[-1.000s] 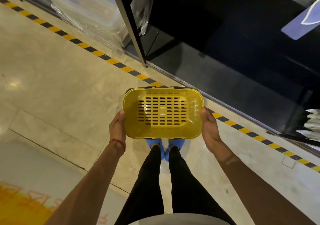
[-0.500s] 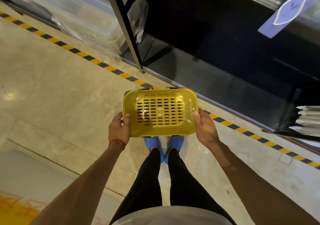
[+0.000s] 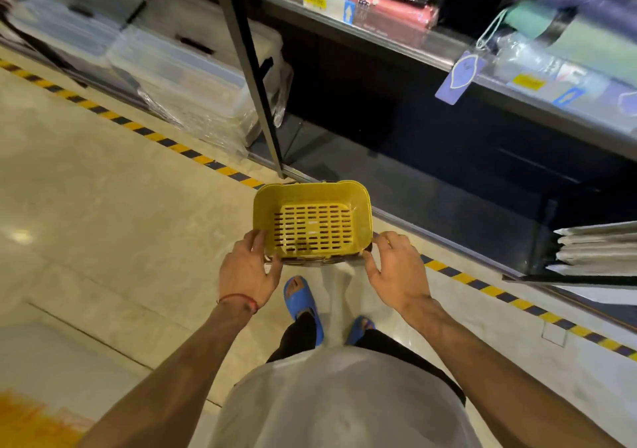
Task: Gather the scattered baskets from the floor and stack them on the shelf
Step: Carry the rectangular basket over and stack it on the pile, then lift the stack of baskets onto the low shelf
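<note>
Basket: 1 yellow basket (image 3: 312,221) with a slotted bottom, held in the air by both hands, its open side facing the camera; it hangs in front of the person, above the floor (image 3: 86,213)
Left hand: the left hand (image 3: 246,268) grips the basket's near-left corner; its fingers curl up over the side wall and its thumb lies along the near edge
Right hand: the right hand (image 3: 396,268) holds the basket's near-right corner; its fingers are bent round the rim and its thumb reaches toward the near edge
Red thread: a red thread (image 3: 238,299) circles the left wrist, on the near side of the basket
Sandals: 2 blue sandals (image 3: 303,302) stand on the floor below the basket's near edge
Striped tape: yellow-and-black striped tape (image 3: 155,137) runs on the floor under the basket, from far left to near right
Bottom shelf: the dark bottom shelf (image 3: 448,206) lies just beyond and right of the basket; the basket's far rim overlaps its front edge in view
Post: a black upright post (image 3: 251,68) rises beyond the basket's far-left corner
Clear boxes: clear plastic boxes (image 3: 179,68) sit far left of the basket, past the tape
Upper shelf: above and beyond the basket, a red package (image 3: 365,6); a pale hanging tag (image 3: 460,77) to its right
White stack: a stack of flat white items (image 3: 599,244) lies well right of the basket
</note>
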